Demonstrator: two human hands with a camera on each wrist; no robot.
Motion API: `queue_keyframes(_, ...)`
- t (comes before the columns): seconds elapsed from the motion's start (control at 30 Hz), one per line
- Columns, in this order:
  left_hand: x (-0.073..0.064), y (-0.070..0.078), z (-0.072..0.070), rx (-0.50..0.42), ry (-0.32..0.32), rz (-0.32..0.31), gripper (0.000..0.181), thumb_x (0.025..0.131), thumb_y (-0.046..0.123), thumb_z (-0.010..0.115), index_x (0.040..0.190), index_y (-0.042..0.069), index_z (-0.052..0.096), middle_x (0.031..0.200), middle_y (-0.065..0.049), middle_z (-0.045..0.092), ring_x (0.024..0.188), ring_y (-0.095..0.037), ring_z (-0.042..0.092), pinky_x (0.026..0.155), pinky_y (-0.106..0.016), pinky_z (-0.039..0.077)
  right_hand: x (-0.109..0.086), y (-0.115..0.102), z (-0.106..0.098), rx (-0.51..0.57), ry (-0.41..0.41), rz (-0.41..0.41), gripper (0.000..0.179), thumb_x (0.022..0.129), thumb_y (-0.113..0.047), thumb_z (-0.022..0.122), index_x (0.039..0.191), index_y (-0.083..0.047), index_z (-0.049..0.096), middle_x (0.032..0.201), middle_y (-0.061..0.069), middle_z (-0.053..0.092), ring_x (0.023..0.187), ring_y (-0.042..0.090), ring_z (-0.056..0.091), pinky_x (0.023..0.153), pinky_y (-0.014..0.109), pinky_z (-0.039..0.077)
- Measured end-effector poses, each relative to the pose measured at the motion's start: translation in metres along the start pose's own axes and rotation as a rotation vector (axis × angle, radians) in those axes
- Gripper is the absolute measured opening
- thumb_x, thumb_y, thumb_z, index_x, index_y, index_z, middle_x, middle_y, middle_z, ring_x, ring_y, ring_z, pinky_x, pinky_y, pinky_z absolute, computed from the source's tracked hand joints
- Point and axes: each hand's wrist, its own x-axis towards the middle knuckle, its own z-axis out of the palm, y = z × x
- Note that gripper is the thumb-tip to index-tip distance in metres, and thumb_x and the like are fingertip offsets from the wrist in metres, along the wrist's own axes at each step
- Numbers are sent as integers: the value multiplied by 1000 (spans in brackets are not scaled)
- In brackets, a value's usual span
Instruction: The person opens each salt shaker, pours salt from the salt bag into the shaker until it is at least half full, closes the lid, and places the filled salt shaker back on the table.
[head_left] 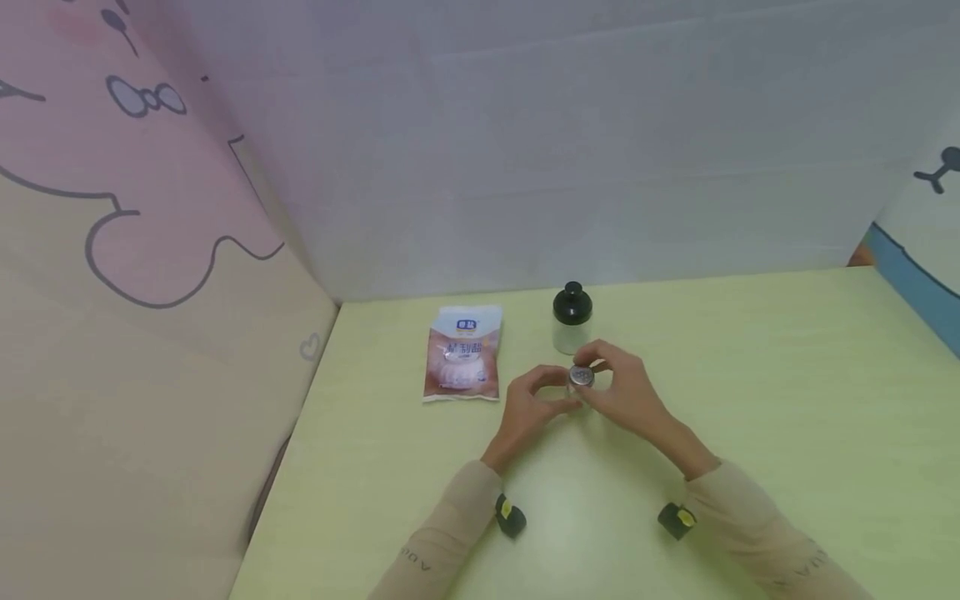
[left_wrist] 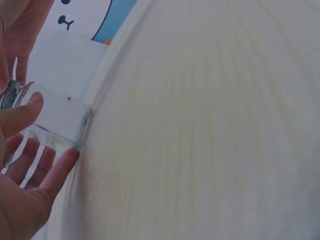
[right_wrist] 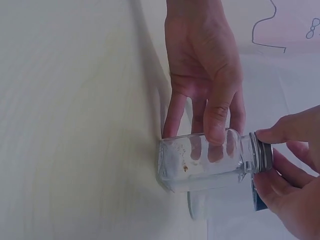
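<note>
A small clear glass jar [right_wrist: 175, 162] with a silver metal screw lid [head_left: 581, 376] stands upright on the table. My left hand [head_left: 528, 404] holds the jar's body between thumb and fingers, as the left wrist view also shows. The right hand [head_left: 628, 392] grips the lid by its rim with thumb and fingertips. In the right wrist view the lid [right_wrist: 264, 156] sits on the jar's neck; whether it is screwed tight cannot be told. A small brown speck shows on the jar's glass [left_wrist: 65, 112].
Just behind the hands stands a clear bottle with a black knobbed top [head_left: 573, 308]. To the left lies a printed bag of salt [head_left: 462, 358]. The pale yellow-green table [head_left: 787, 400] meets a white sheet [head_left: 562, 167] at the back and a printed cloth [head_left: 150, 375] on the left.
</note>
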Motion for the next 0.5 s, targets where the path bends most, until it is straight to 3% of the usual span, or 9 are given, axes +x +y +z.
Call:
queue_keyframes(0.27, -6, 29, -5, -63, -14, -4, 38, 73, 4, 80, 108, 7, 67, 103, -6, 69, 102, -30, 62, 95, -52, 45, 0, -3, -4, 0, -64, 2, 35, 71, 13, 67, 103, 0, 59, 99, 11, 64, 92, 28, 63, 81, 47, 53)
queue_keyframes(0.4, -6, 33, -5, -50, -9, -27, 37, 73, 5, 80, 108, 7, 67, 103, -5, 69, 102, -25, 63, 96, -50, 45, -1, -5, -2, -58, -9, 28, 38, 72, 3, 76, 106, 0, 59, 101, 14, 62, 94, 29, 59, 74, 47, 55)
queue_keyframes(0.5, -4, 20, -3, -22, -3, -40, 37, 74, 12, 81, 108, 14, 68, 104, 4, 68, 100, -13, 62, 96, -44, 46, 0, -4, 1, -118, 40, 51, 41, 71, -6, 81, 105, 0, 59, 97, 14, 61, 89, 29, 57, 67, 45, 54)
